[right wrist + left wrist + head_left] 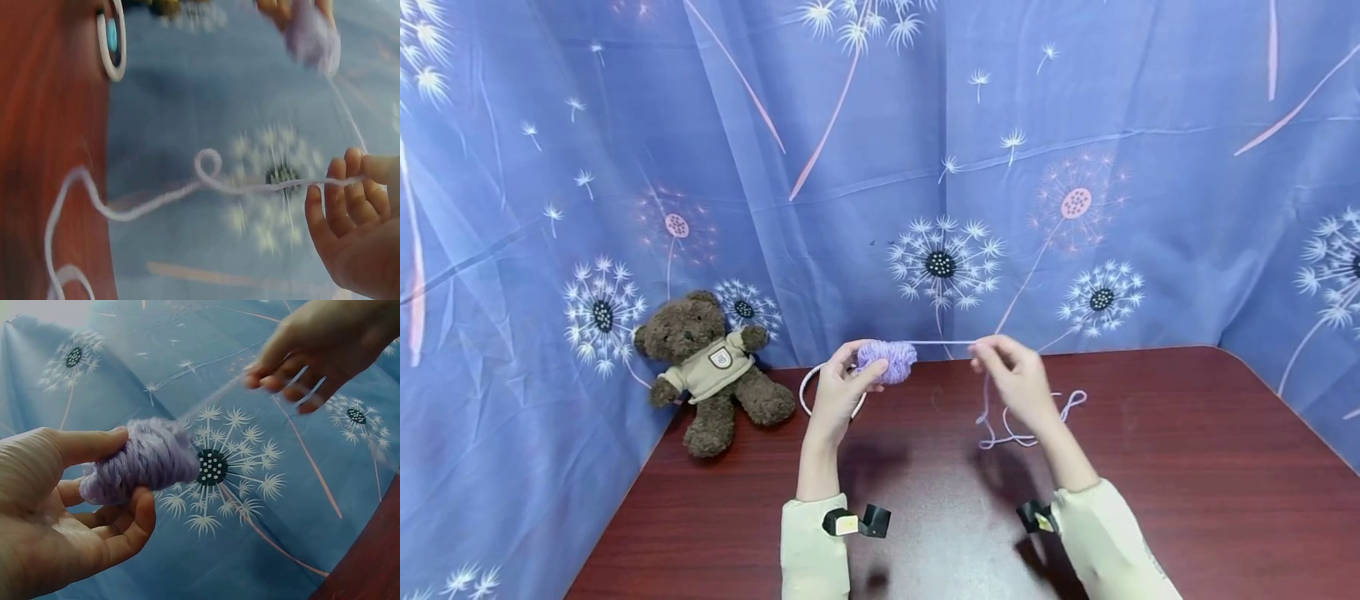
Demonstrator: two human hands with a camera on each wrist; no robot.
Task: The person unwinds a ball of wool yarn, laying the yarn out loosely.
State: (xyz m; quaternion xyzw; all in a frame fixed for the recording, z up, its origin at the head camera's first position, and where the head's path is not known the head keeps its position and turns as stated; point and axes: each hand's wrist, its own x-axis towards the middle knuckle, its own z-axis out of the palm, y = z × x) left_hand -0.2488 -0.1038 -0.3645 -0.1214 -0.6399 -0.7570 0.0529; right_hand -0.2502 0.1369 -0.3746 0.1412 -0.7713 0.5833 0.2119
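My left hand (pixel 838 387) holds a small wound bundle of lilac yarn (pixel 891 362) above the table, thumb on one side and fingers on the other, as the left wrist view shows up close. From the bundle a taut yarn strand (pixel 943 342) runs across to my right hand (pixel 1018 379), whose thumb and forefinger pinch it. Past that pinch, the loose yarn tail (pixel 150 205) hangs down with a small curl in it and trails in loops onto the tabletop.
A brown teddy bear (pixel 715 371) in a beige shirt sits at the table's back left. Behind my left hand stands a white ring-shaped thing (pixel 805 390). The dark red wooden table (pixel 1187 467) ends against a blue dandelion-print curtain (pixel 865 250).
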